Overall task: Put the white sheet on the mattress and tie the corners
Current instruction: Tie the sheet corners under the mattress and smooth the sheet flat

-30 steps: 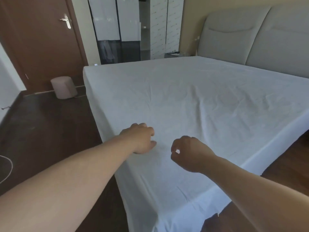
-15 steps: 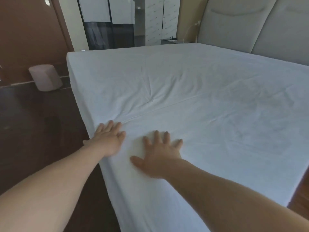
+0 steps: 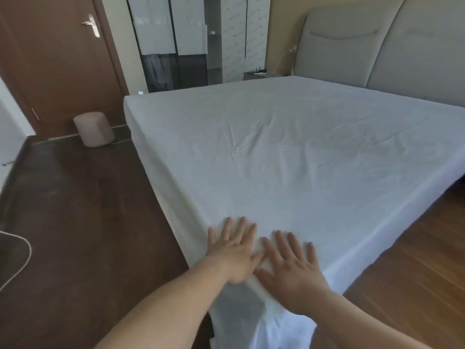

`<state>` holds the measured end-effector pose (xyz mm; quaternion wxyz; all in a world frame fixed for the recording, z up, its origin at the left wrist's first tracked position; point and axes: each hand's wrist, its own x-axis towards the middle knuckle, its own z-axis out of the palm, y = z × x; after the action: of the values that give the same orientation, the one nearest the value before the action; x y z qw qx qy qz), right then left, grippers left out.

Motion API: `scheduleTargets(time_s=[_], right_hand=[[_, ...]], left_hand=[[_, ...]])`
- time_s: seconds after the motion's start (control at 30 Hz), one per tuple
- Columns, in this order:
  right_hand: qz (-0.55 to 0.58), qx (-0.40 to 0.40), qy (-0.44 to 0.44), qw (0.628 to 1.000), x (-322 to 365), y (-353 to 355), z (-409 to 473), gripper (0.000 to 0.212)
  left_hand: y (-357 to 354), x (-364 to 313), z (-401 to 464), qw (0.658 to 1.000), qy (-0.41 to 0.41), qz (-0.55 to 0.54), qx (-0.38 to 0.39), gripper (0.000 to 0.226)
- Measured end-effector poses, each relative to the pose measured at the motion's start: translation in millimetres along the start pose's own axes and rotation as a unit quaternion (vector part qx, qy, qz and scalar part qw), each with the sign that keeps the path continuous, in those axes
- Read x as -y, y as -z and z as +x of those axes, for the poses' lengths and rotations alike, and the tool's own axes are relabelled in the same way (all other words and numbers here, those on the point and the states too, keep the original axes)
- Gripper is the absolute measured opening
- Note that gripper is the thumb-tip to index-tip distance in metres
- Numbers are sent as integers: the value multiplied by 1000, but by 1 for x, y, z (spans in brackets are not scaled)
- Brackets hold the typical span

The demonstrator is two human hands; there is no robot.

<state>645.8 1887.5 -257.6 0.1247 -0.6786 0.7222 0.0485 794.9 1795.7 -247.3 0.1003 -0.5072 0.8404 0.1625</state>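
The white sheet covers the whole mattress, with light creases near its middle and its edges hanging down the sides. At the near corner both of my hands lie flat on the sheet, side by side. My left hand has its fingers spread and straight, pressing the cloth by the left edge. My right hand is also flat with straight fingers, thumb touching the left hand. Below them the sheet's corner hangs loose in folds.
A grey padded headboard stands at the far right. A round pale stool sits on the dark wood floor by the brown door. A wardrobe stands behind the bed. A white cable lies at the left.
My hands went from loosely curled above the sheet to flat on it, then slid back toward the near corner and closer together. The view pulled back.
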Motion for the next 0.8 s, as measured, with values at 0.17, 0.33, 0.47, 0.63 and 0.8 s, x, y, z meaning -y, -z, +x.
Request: scheduleTargets(time_s=[0.17,0.33,0.47,0.63,0.8], right_hand=[[43,59,106,992,-13,11,-78,81],[182,-20,44,982,-37,32,-104,36],[98,-85,-26,991,-58,18,-100,49],[42,-103,-78,991,-92,50,-44,66],[43,-275,-123,952,-118,85,26,67]], left_hand=[[12,-26,-63,991,44,57,113,92],[59,-46,-108,994,-7,101,45,54],[63,-57,-95,993,-9,17,-113,51],[88,-72,-45,984,-13,-32,-176,64],[68,-63,14,970,11,-13,-242,69]])
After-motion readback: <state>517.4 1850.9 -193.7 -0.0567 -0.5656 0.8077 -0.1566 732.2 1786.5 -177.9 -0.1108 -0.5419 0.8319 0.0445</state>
